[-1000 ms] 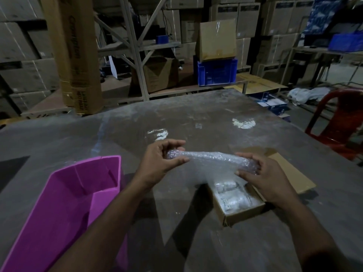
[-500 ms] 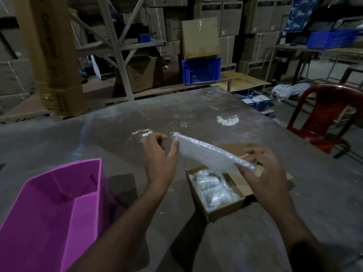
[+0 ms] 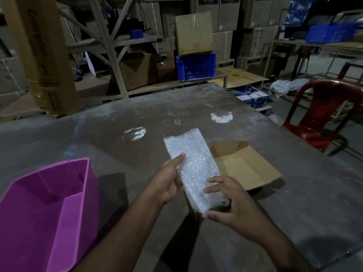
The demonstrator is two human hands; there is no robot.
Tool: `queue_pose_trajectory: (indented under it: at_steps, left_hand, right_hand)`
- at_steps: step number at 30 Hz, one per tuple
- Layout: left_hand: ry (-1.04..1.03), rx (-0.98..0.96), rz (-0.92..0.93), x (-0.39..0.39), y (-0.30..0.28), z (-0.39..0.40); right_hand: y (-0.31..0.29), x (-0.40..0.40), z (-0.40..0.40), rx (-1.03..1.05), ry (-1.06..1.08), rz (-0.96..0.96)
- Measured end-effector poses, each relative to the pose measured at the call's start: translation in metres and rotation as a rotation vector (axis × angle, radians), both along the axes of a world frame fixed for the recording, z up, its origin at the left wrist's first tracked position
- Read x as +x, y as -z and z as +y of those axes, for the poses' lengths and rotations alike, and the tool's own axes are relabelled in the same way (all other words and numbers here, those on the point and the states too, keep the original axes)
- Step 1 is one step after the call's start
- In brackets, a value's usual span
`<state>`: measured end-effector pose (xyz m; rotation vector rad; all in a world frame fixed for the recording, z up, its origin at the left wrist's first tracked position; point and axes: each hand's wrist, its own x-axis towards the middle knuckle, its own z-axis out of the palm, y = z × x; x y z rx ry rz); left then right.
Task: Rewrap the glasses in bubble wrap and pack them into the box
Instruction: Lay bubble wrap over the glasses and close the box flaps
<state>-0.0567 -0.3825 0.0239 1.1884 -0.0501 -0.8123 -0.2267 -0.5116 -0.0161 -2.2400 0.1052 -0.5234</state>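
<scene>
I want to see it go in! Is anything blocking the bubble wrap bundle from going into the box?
Nothing visible blocks it. Both the left hand and right hand hold the bubble wrap bundle right over the box, which it mostly hides. The open flap lies off to the right.

One head-worn wide-angle view looks forward and down from close above the table's (image 3: pixel 294 203) near edge, with warehouse shelving (image 3: pixel 110 46) far behind.

Both forearms reach forward, close together. The left hand (image 3: pixel 167 183) grips with its thumb stretched forward; the right hand (image 3: pixel 225 201) pinches, fingers spread above and thumb curled beneath.
</scene>
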Motion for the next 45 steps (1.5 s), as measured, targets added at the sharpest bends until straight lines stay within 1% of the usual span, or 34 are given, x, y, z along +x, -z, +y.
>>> queue_pose_trajectory:
  at_steps: [1, 3, 4, 6, 7, 10, 12, 13, 15, 16, 19, 21, 23, 26, 28, 31, 35, 37, 39, 42, 44, 45]
  left_hand:
    - [-0.009, -0.015, -0.002, 0.001, 0.000, 0.001]
    - [-0.002, -0.047, 0.006, 0.002, -0.002, 0.004]
    - [0.009, -0.058, 0.004, 0.001, -0.003, 0.004]
    - [0.020, -0.060, -0.031, 0.001, -0.006, 0.005]
    - [0.025, -0.061, -0.046, 0.001, -0.006, 0.005]
    - [0.053, -0.087, -0.062, -0.002, -0.009, 0.004]
    - [0.080, -0.112, -0.078, -0.006, -0.009, 0.002]
    - [0.089, -0.124, -0.084, -0.007, -0.008, 0.000]
    - [0.086, -0.158, -0.074, -0.010, -0.006, -0.004]
    - [0.072, -0.178, -0.060, -0.011, -0.006, -0.005]
    - [0.023, -0.210, -0.029, -0.008, 0.000, -0.006]
    - [-0.001, -0.207, -0.023, -0.006, 0.004, -0.004]
    - [-0.012, -0.222, -0.007, -0.004, 0.008, -0.004]
    - [0.010, -0.224, -0.008, -0.009, 0.015, -0.005]
    - [0.062, -0.127, -0.049, -0.013, 0.021, -0.005]
    - [0.121, 0.034, -0.167, -0.013, 0.036, -0.003]
    - [-0.021, 0.092, -0.289, -0.007, 0.044, -0.006]
    - [-0.048, 0.111, -0.360, -0.007, 0.044, -0.006]
    - [-0.020, 0.114, -0.414, -0.008, 0.043, -0.005]
    - [0.052, 0.103, -0.441, -0.013, 0.039, -0.003]
    - [0.075, 0.093, -0.447, -0.015, 0.037, -0.003]
    - [0.073, 0.107, -0.480, -0.015, 0.037, -0.002]
  right_hand:
    - [-0.001, -0.002, -0.005, 0.065, 0.016, 0.015]
    - [-0.004, -0.002, -0.014, 0.160, 0.071, -0.024]
    - [-0.006, 0.001, -0.017, 0.247, 0.085, -0.041]
    - [-0.011, 0.009, -0.022, 0.493, 0.110, -0.041]
    - [-0.014, 0.013, -0.024, 0.559, 0.137, -0.047]
    - [-0.020, 0.026, -0.030, 0.572, 0.192, -0.045]
    - [-0.021, 0.034, -0.034, 0.657, 0.127, 0.043]
    - [-0.021, 0.037, -0.034, 0.738, 0.070, 0.087]
    - [-0.022, 0.042, -0.031, 0.879, -0.024, 0.137]
    - [-0.023, 0.043, -0.028, 0.900, -0.050, 0.152]
    - [-0.024, 0.041, -0.023, 0.838, -0.136, 0.259]
    - [-0.019, 0.038, -0.027, 0.754, -0.165, 0.378]
    - [-0.015, 0.035, -0.033, 0.721, -0.176, 0.437]
    - [-0.011, 0.036, -0.046, 0.771, -0.107, 0.364]
    - [-0.011, 0.038, -0.054, 0.831, -0.039, 0.306]
    - [-0.007, 0.041, -0.060, 0.871, 0.026, 0.275]
    - [-0.002, 0.044, -0.063, 0.711, 0.137, 0.219]
    - [-0.001, 0.045, -0.062, 0.668, 0.125, 0.180]
    - [-0.001, 0.047, -0.062, 0.675, 0.078, 0.162]
    - [-0.004, 0.050, -0.063, 0.685, 0.000, 0.134]
    - [-0.006, 0.052, -0.065, 0.682, -0.041, 0.131]
    - [-0.006, 0.053, -0.066, 0.672, -0.054, 0.127]
